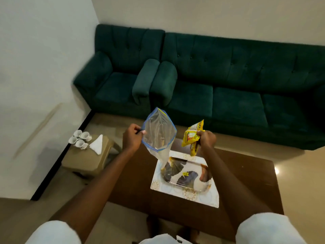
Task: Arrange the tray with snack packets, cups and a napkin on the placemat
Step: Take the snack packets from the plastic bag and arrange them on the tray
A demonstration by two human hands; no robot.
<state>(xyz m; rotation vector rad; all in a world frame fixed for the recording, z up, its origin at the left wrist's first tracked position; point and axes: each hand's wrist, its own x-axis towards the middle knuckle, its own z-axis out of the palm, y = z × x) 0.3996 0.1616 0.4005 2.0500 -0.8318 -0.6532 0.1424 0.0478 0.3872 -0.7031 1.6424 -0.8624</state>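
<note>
My left hand grips the rim of a clear zip bag with a blue seal, held open above the table. Its lower end hangs down onto the tray. My right hand holds yellow snack packets just right of the bag. The clear tray lies on a white patterned placemat on the brown coffee table. Dark snack packets lie in the tray. Several white cups and a folded white napkin sit on a small beige stool at the left.
The beige stool stands left of the table against the white wall. A dark green sofa and a matching armchair fill the back of the room. Tiled floor lies between sofa and table.
</note>
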